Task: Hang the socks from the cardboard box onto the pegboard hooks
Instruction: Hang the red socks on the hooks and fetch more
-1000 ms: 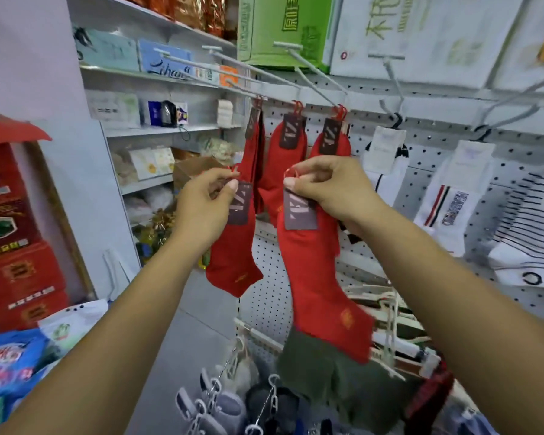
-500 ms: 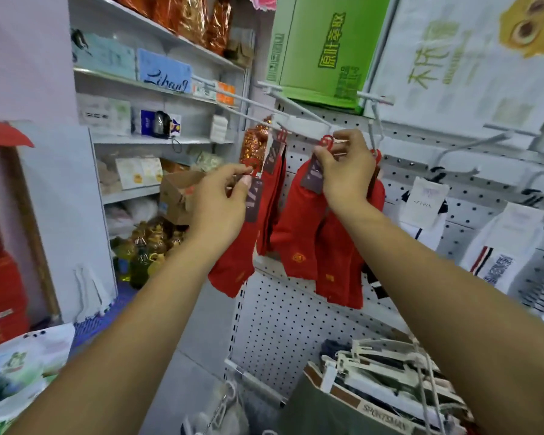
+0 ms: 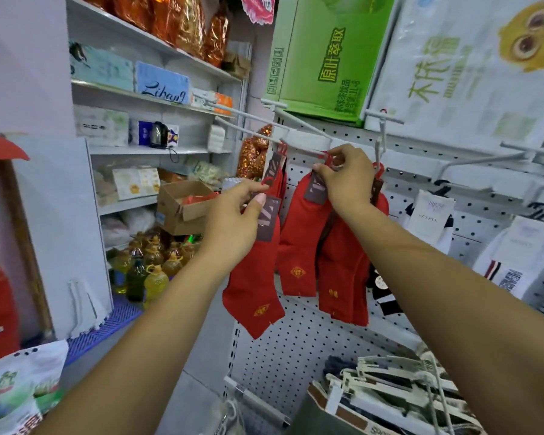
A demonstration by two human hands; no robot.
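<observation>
Left hand (image 3: 233, 221) pinch-tight on 1 red sock (image 3: 253, 287), right hand (image 3: 349, 180) likewise on a 2nd sock (image 3: 302, 243)

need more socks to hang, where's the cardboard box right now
Head view, left of centre: the cardboard box sits on the shelving just left of the left hand, above the yellow bottles.

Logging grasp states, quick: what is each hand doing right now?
Left hand: pinches the tag of a red sock, not yet hung.
Right hand: pinches the hanger loop of a second red sock.
</observation>
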